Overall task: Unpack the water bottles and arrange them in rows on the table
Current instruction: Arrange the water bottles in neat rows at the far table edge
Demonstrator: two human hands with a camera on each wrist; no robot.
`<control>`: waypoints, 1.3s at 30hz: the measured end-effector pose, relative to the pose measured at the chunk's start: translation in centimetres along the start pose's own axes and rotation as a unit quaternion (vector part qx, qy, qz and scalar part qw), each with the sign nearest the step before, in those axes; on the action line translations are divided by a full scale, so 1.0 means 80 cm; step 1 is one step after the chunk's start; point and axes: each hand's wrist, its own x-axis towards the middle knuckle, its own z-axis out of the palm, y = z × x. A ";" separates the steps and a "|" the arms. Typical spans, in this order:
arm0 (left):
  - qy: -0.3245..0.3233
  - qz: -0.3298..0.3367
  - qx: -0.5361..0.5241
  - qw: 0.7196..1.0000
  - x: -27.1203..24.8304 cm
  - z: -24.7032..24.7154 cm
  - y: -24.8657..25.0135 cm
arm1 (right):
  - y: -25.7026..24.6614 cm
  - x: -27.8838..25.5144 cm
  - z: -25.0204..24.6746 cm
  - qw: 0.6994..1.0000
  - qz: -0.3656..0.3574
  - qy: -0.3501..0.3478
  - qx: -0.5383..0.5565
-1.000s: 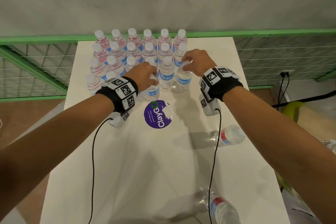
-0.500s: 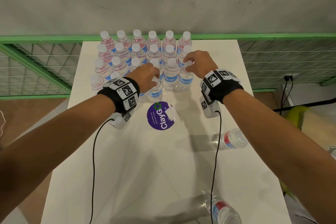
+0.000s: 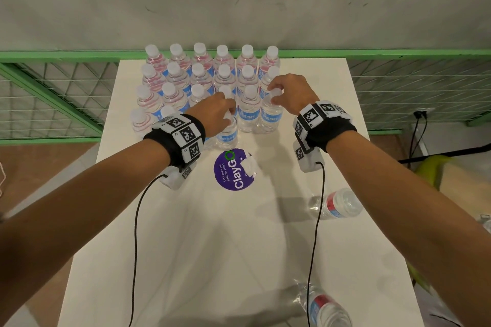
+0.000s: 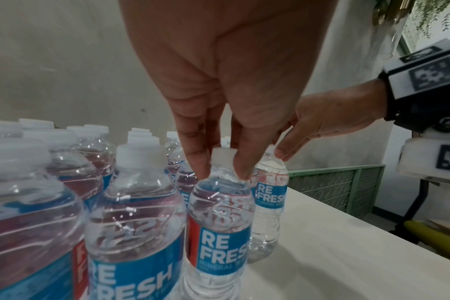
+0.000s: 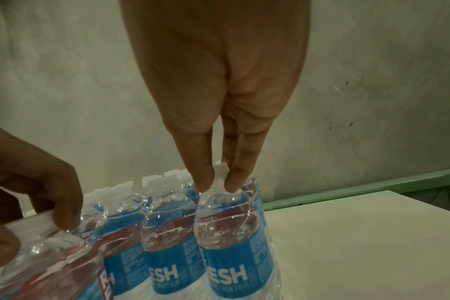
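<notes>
Several clear water bottles [image 3: 202,74] with white caps and blue labels stand in rows at the far end of the white table [image 3: 202,247]. My left hand [image 3: 216,111] pinches the cap of a front-row bottle [image 3: 227,135], seen close in the left wrist view as bottle [image 4: 220,219] under my fingertips [image 4: 242,172]. My right hand [image 3: 288,93] pinches the cap of the rightmost front bottle [image 3: 271,117], shown in the right wrist view as bottle [image 5: 234,233]. Both bottles stand upright on the table.
A purple round sticker [image 3: 233,170] lies on the table before the rows. Two more bottles lie on their sides, one at the right [image 3: 337,203] and one at the near edge [image 3: 324,308]. A green mesh railing [image 3: 58,93] and grey wall stand behind.
Both hands stay on their bottle caps. The left-hand bottle has shifted slightly nearer the row; the view has shifted a little.
</notes>
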 end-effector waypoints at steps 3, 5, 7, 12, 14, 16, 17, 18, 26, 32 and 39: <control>-0.001 -0.003 -0.004 1.000 -0.001 -0.001 0.000 | -0.001 0.000 0.000 1.000 0.003 -0.004 0.001; -0.008 -0.007 0.000 1.000 -0.003 -0.002 0.001 | -0.002 -0.003 -0.001 1.000 0.006 -0.007 0.009; -0.013 -0.012 0.007 1.000 -0.006 0.000 0.000 | -0.003 -0.010 -0.004 1.000 0.009 -0.013 0.020; 0.050 0.051 0.083 0.994 -0.025 0.019 0.012 | -0.001 -0.067 -0.025 0.997 0.019 0.017 0.078; 0.087 0.110 0.107 0.984 -0.041 0.036 0.035 | 0.004 -0.108 -0.035 0.992 0.036 0.025 0.114; 0.108 0.197 0.115 0.968 -0.061 0.062 0.070 | 0.010 -0.155 -0.044 0.987 0.053 0.021 0.152; 0.107 0.249 0.111 0.956 -0.073 0.078 0.089 | 0.012 -0.178 -0.048 0.984 0.064 0.022 0.163; 0.093 0.297 0.101 0.945 -0.087 0.093 0.109 | 0.016 -0.201 -0.053 0.983 0.075 0.025 0.168; -0.219 0.469 0.071 0.853 -0.184 0.184 0.249 | 0.089 -0.316 -0.038 0.980 0.199 0.000 0.025; -0.322 0.546 0.141 0.760 -0.209 0.196 0.275 | 0.109 -0.327 -0.009 0.981 0.195 -0.001 0.019; -0.222 0.517 0.154 0.812 -0.206 0.183 0.262 | 0.101 -0.315 0.012 0.982 0.186 0.025 0.027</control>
